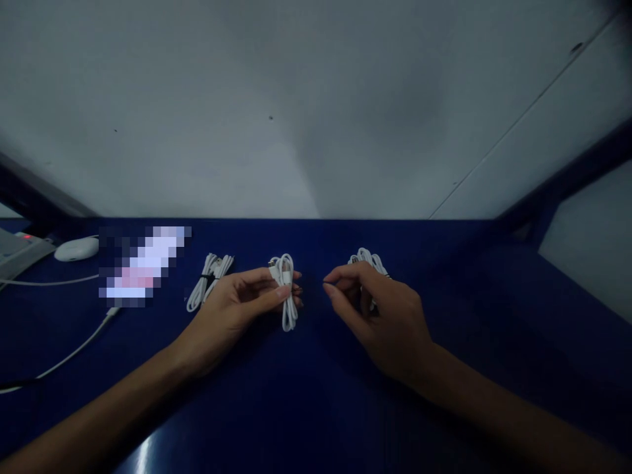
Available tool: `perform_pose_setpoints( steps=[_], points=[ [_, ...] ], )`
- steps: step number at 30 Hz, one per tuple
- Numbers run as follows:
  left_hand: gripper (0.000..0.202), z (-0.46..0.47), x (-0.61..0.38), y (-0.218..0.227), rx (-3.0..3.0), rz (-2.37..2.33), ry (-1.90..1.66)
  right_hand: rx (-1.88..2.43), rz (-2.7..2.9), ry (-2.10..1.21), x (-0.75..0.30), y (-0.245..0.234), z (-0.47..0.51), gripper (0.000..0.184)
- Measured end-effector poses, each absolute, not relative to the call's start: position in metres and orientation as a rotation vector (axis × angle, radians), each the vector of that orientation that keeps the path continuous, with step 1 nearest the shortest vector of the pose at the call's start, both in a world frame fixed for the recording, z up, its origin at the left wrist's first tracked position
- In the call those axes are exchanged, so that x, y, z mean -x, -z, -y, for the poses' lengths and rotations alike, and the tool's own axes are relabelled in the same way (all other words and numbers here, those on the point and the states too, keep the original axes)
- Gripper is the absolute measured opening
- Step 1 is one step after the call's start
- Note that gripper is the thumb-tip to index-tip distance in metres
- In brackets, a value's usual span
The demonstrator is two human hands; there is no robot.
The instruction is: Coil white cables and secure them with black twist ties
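My left hand (pixel 241 299) pinches a coiled white USB cable (pixel 289 319) between thumb and fingers, a little left of the right hand. Its plug ends show at the top of the coil. My right hand (pixel 378 309) is closed, with thumb and forefinger tips pressed together; a tiny dark spot shows at the tips, too small to name. Behind the left hand lies a second white cable bundle (pixel 197 293) bound with a black tie. Another white cable bundle (pixel 364 255) is partly hidden behind the right hand.
On the blue table (pixel 306 408), a lit, blurred-out phone (pixel 148 263) lies at the left with a white charging cable (pixel 91 339) plugged in. A white oval case (pixel 76 249) and a white power strip (pixel 24 247) stand beyond it. A pale wall (pixel 296 131) rises behind.
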State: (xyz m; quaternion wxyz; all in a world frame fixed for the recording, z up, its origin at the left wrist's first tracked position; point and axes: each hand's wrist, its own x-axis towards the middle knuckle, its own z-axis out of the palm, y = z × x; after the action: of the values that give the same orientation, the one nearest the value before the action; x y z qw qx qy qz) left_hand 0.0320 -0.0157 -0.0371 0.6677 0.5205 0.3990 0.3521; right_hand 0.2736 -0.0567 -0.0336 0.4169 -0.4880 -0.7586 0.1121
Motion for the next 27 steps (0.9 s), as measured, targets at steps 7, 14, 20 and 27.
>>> perform_pose_setpoints(
  steps=[7, 14, 20, 27],
  points=[
    [0.028, 0.018, -0.03, 0.041, -1.204, -0.932, -0.792, 1.2, 2.045, -0.329, -0.27, 0.036, 0.058, 0.008],
    [0.022, 0.021, -0.034, 0.036, -1.222, -0.961, -0.789, 1.257, 2.024, -0.437, -0.27, 0.039, 0.057, 0.004],
    [0.019, 0.02, -0.036, 0.031, -1.33, -0.988, -0.754, 1.248, 2.064, -0.548, -0.274, 0.041, 0.054, 0.007],
    [0.012, 0.02, -0.036, 0.026, -1.513, -0.96, -0.761, 1.28, 2.185, -0.516, -0.274, 0.044, 0.055, 0.01]
  ],
)
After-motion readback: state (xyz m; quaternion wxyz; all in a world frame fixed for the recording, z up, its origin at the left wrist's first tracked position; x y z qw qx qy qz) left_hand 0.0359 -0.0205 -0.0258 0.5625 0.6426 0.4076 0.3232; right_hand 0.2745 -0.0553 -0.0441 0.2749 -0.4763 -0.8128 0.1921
